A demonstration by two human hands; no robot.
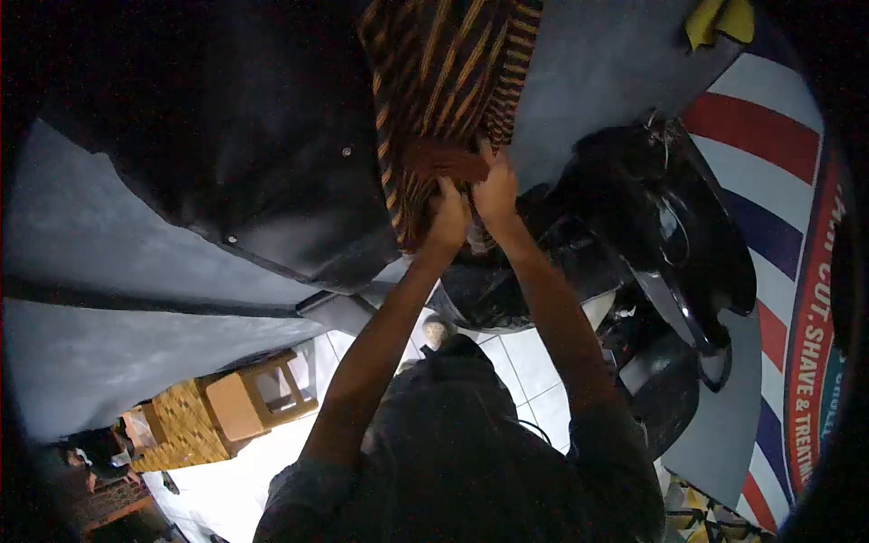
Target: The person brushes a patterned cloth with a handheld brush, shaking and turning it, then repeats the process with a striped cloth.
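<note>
A dark cloth with orange-brown stripes (444,63) hangs in front of me at the top middle. My left hand (449,217) is closed at its lower part, thumb up against a bunched reddish-brown fold of cloth (444,161). Close beside it, my right hand (495,190) pinches the right side of the same fold, fingers partly hidden by the fabric. A black cape-like sheet with snap buttons (262,172) hangs to the left of the striped cloth.
A glossy black basin (670,226) stands close on the right. Behind it is a striped barber sign (760,136). A yellow cloth (721,22) hangs at the upper right. At lower left, a wooden chair (243,403) stands on the white tiled floor (529,362).
</note>
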